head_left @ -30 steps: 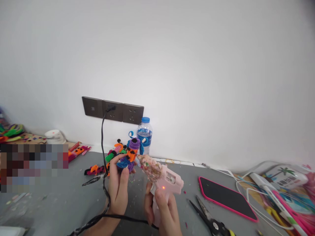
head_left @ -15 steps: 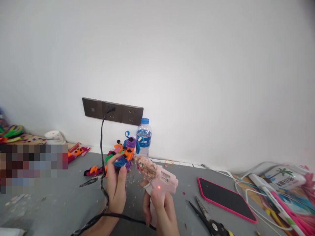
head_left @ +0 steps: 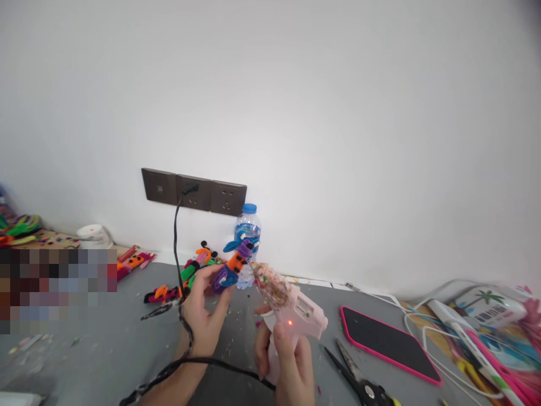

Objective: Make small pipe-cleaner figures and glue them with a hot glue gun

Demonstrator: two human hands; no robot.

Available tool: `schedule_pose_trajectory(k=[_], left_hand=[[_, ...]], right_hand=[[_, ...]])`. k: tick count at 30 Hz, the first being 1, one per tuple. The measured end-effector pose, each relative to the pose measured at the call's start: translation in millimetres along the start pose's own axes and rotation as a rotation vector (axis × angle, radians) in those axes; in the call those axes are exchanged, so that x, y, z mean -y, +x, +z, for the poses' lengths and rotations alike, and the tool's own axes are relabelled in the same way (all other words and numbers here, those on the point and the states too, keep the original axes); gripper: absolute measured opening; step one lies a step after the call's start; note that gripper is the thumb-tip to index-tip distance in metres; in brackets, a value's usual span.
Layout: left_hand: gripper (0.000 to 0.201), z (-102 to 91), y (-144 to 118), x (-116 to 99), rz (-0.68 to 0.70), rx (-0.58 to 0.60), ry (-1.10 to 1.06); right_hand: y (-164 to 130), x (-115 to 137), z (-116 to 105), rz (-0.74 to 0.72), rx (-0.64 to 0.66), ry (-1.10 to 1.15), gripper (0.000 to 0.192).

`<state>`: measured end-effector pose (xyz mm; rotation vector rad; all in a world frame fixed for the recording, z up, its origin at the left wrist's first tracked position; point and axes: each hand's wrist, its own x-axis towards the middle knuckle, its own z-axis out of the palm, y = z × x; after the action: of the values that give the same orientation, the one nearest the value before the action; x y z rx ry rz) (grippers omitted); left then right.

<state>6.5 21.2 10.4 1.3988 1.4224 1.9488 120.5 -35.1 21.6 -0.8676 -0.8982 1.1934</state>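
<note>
Between the thumb and fingers of my left hand [head_left: 205, 316] is a small pipe-cleaner figure [head_left: 235, 264] in purple, orange and blue, tilted to the right. My right hand [head_left: 285, 358] is wrapped round the handle of a pale pink hot glue gun [head_left: 298, 310], its red light lit. Glue residue and coloured bits crust the front of the gun. Its nozzle points up-left, close beside the figure's upper part; whether they touch I cannot tell. The gun's black cord [head_left: 211, 361] passes across my left wrist. Behind the figure stands a water bottle [head_left: 249, 217] with a blue cap.
Other pipe-cleaner figures [head_left: 198, 265] lie behind my left hand. On the right are a pink-cased phone [head_left: 391, 344], open scissors [head_left: 359, 380] and white cables. A wall socket panel [head_left: 193, 192] holds the plugged-in cord. A white roll [head_left: 93, 235] sits at left.
Both hands have shifted right. My left hand has turned the figure from nearly upright to a rightward tilt, and the glue gun has moved right with my right hand.
</note>
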Motion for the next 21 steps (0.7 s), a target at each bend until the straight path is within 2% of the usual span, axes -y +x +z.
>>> schedule_pose_trajectory(k=[4,10,16,21], left_hand=[[0.028,-3.4,1,0,0.051,0.024,0.078],[0.021,-11.9,5,2,0.194,0.121,0.162],[0.017,-11.3,7,2,0.273,0.088,0.138],[0.017,-12.1,6,6,0.23,0.063,0.135]], right_hand=[[-1,1,1,0.025,-0.02,-0.068,0.056],[-1,0,1,0.038,-0.07,-0.168,0.055],[-1,-1,1,0.055,-0.097,-0.199,0.058],[-1,-2,1,0.043,-0.109,-0.197,0.055]])
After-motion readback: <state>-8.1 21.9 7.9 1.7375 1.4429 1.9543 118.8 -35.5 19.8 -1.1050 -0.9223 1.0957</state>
